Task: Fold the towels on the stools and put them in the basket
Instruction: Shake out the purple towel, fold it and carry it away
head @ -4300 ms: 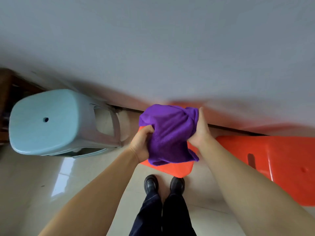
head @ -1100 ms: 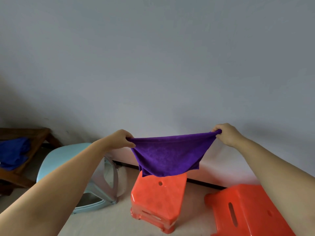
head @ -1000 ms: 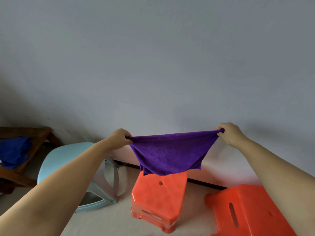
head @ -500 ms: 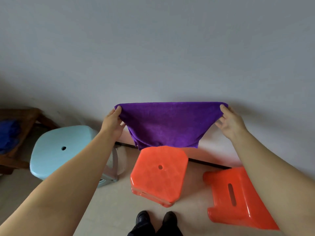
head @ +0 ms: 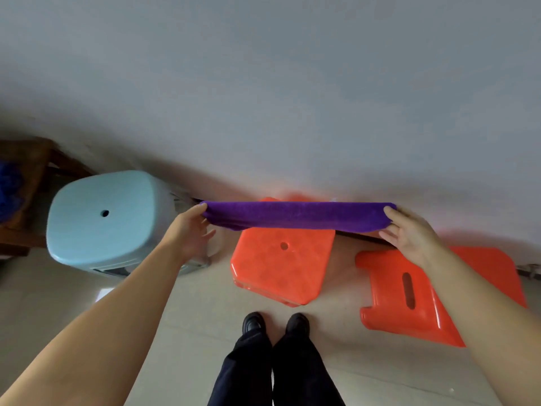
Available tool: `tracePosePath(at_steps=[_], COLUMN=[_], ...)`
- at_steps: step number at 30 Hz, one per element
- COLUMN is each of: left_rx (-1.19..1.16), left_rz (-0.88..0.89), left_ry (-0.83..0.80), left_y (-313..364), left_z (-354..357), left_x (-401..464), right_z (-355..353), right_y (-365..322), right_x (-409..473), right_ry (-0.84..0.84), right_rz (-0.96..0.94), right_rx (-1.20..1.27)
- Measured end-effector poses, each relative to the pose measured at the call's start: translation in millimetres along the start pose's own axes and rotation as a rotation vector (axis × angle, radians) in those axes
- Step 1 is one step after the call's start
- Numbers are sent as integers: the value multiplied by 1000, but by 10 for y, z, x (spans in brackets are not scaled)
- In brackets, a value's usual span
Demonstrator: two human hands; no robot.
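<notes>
Purple towel point(head: 295, 215) is stretched level between both hands, above the far edge of the middle orange stool point(head: 281, 268) and close to the grey wall point(head: 292, 98). The cloth appears as a narrow horizontal band, doubled over, with a lower layer showing at its left underside.

The left hand point(head: 190, 232) pinches the left end of the towel: the thumb lies on top, the remaining fingers are partly extended beneath. The right hand point(head: 409, 232) pinches the right end in the same manner, thumb over the upper edge, fingers curled under the cloth.

A pale blue stool point(head: 108, 218) stands to the left, just beside the left hand. A second orange stool point(head: 415, 294), with a slot in its seat, stands to the right, below the right forearm. At the far left edge, a blue cloth point(head: 8, 191) lies on a brown wooden piece of furniture point(head: 32, 159). Black shoes point(head: 275, 325) and dark trousers stand on the tiled floor point(head: 190, 332), in front of the middle orange stool.
</notes>
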State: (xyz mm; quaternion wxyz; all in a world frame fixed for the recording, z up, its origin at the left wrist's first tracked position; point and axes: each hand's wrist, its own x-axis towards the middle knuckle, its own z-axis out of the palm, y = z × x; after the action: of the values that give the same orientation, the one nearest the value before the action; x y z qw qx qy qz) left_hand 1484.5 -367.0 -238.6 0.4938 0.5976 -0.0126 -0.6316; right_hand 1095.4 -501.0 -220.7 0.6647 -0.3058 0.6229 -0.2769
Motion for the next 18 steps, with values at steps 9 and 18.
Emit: tracePosePath(at_steps=[9, 18], left_rx=[137, 374], left_rz=[-281, 14], left_ry=[99, 279], left_y=[-1100, -919], left_z=[-644, -332], left_x=[187, 1137], right_z=[-198, 37], right_y=[1223, 1172], right_x=[-55, 839], right_ry=[29, 127], right_rz=[320, 237], right_rx=[-92, -103])
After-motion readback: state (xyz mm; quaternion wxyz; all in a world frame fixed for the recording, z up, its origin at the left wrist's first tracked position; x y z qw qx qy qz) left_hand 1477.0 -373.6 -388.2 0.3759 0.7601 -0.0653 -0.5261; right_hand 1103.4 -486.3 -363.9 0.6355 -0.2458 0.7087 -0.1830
